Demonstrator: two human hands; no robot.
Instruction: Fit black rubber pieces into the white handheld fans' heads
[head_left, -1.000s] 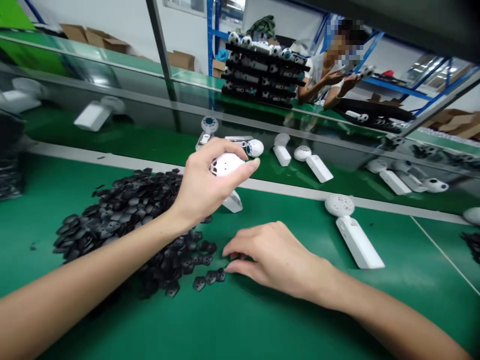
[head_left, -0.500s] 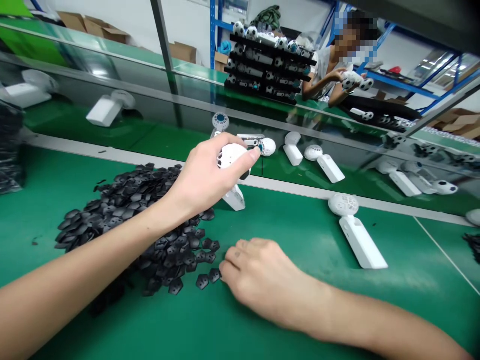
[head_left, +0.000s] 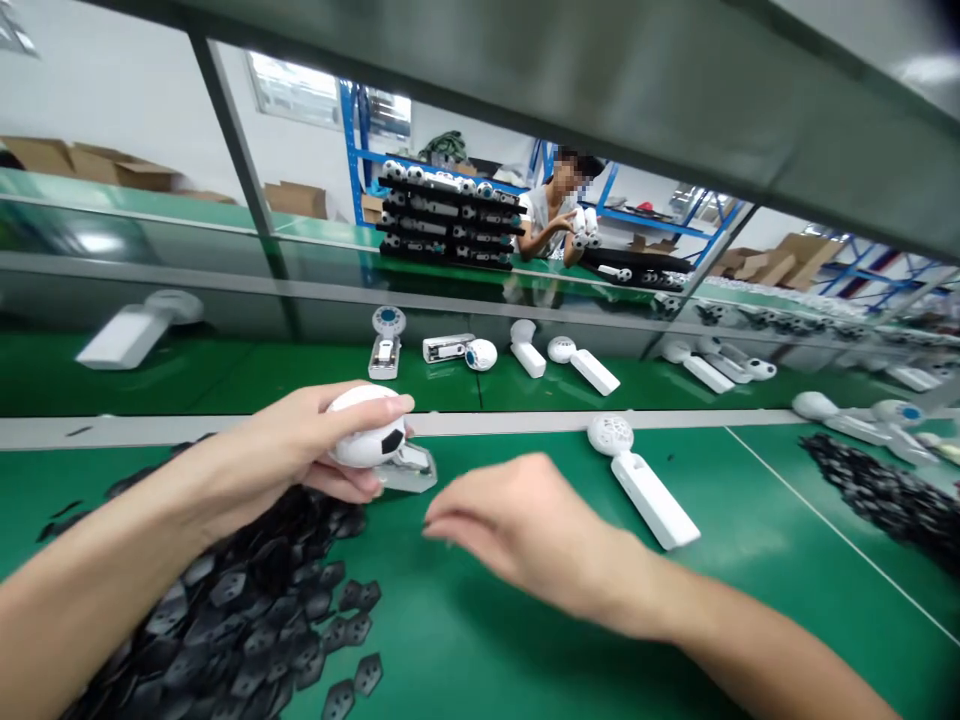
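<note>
My left hand (head_left: 289, 440) is closed around the round head of a white handheld fan (head_left: 366, 452), patterned like a football with a black patch on its side. The fan's open handle, showing parts inside, juts out to the right below my fingers. To the right of it, a little above the table, my right hand (head_left: 532, 540) has its thumb and fingers pinched together; what they hold, if anything, is hidden. Below my left forearm spreads a heap of black pentagon pieces (head_left: 262, 625), with several loose ones at its right edge.
Another white fan (head_left: 652, 500) lies on the green table (head_left: 465, 650) to the right. More fans (head_left: 592, 370) rest on the strip behind the pale rail (head_left: 517, 422). A second black heap (head_left: 885, 490) is at far right. Across the line, a person (head_left: 551, 215) handles white parts near stacked black trays (head_left: 450, 225).
My left hand has brought the fan back from the far strip, nearer and lower. My right hand has risen from the edge of the heap with its fingers pinched. The view has tilted up.
</note>
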